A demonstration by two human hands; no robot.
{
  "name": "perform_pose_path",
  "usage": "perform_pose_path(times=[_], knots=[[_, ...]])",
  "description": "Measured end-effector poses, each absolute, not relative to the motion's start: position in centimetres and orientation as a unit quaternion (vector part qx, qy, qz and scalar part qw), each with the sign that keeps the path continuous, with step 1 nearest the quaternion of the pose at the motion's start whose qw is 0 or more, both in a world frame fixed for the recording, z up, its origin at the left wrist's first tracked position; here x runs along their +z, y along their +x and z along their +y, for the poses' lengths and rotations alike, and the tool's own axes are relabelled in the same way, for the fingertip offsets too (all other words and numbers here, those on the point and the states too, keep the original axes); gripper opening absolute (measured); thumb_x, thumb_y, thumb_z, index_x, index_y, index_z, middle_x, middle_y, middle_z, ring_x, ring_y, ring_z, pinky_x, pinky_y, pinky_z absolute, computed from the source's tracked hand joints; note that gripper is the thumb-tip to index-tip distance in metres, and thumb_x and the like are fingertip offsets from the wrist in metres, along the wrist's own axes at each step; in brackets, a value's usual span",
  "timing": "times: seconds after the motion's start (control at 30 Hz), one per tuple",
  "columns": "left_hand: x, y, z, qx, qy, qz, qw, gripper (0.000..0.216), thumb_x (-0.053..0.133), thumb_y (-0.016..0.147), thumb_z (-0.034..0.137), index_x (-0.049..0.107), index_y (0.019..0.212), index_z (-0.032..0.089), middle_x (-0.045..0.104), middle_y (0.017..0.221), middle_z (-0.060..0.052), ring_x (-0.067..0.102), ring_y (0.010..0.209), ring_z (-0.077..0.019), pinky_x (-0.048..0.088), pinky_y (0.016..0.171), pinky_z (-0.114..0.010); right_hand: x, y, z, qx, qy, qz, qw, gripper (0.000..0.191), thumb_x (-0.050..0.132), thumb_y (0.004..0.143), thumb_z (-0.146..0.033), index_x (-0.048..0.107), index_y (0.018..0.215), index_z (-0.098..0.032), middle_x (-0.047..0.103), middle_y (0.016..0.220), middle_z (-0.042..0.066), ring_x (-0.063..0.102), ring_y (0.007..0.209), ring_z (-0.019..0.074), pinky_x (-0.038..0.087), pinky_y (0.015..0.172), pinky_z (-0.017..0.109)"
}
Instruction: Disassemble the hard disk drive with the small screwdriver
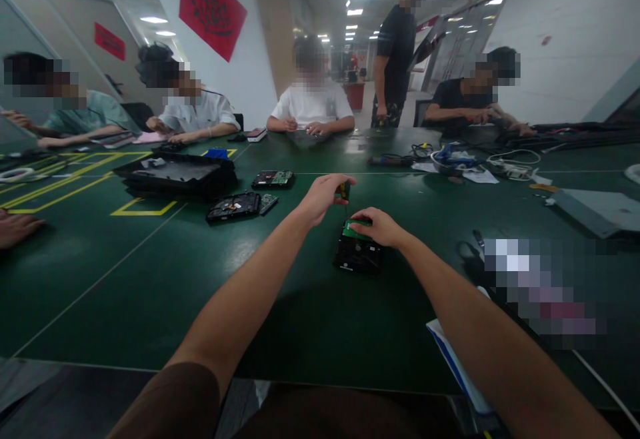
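Note:
A black hard drive (356,254) with a green circuit board on top lies on the dark green table (150,279) in front of me. My left hand (323,197) is closed round the handle of a small screwdriver (344,194), held upright with its tip down on the drive's far edge. My right hand (379,225) rests on the green board at the drive's far end, fingers curled and pressing on it.
Two more hard drives (234,206) (273,179) and a black tray (176,176) lie at the left middle. Cables and papers (465,159) sit far right. A paper sheet (453,359) lies near my right forearm. Several people sit along the far edge; another person's hand (17,227) rests at the left.

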State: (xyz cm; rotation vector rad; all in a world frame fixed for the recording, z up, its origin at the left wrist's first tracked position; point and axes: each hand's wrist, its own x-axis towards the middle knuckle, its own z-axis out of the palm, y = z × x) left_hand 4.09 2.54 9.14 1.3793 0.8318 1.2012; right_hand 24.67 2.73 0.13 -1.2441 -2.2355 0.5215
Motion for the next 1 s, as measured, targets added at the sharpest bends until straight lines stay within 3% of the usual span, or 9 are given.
perform_pose_path(times=[0.13,0.3,0.5,0.7,1.0], knots=[[8.98,4.32,2.53,0.498,0.611,0.367,0.493,0.036,0.073,0.085,0.053,0.073,0.086,0.017,0.067,0.092,-0.006,0.060,0.080,-0.0150,0.052,0.059,-0.022,0.45,24.56,2.45,0.185,-0.458,-0.829,0.262,0.028,0.073,0.093,-0.039,0.078,0.113,-0.021,0.077,0.113,0.009,0.069,0.101,0.0245,0.054,0.086,0.036],[8.96,4.29,2.42,0.480,0.640,0.364,0.478,0.037,0.075,0.087,0.053,0.071,0.084,0.017,0.061,0.082,-0.003,0.055,0.071,-0.0114,0.052,0.058,-0.021,0.54,24.53,2.37,0.184,-0.455,-0.830,0.265,0.028,0.073,0.093,-0.039,0.078,0.114,-0.021,0.077,0.114,0.009,0.069,0.103,0.0246,0.053,0.087,0.036],[9.26,3.99,2.11,0.479,0.594,0.339,0.550,0.034,0.080,0.085,0.046,0.065,0.096,0.017,0.064,0.089,-0.004,0.063,0.081,-0.0146,0.059,0.064,-0.027,0.36,24.63,2.45,0.181,-0.456,-0.830,0.265,0.028,0.073,0.093,-0.039,0.078,0.114,-0.022,0.077,0.112,0.009,0.069,0.100,0.0239,0.054,0.086,0.036],[9.17,4.06,2.30,0.494,0.525,0.294,0.628,0.019,0.070,0.090,0.032,0.063,0.095,0.015,0.070,0.096,-0.009,0.068,0.092,-0.0185,0.063,0.080,-0.039,0.21,24.80,2.63,0.185,-0.452,-0.832,0.263,0.030,0.072,0.093,-0.042,0.078,0.115,-0.022,0.077,0.112,0.009,0.069,0.101,0.0246,0.054,0.087,0.037],[9.23,4.23,2.21,0.485,0.597,0.324,0.551,0.032,0.074,0.087,0.047,0.073,0.088,0.015,0.066,0.099,-0.009,0.060,0.092,-0.0171,0.057,0.067,-0.025,0.11,24.75,2.65,0.177,-0.453,-0.834,0.262,0.029,0.071,0.093,-0.041,0.078,0.115,-0.022,0.077,0.112,0.009,0.069,0.101,0.0246,0.054,0.087,0.038]])
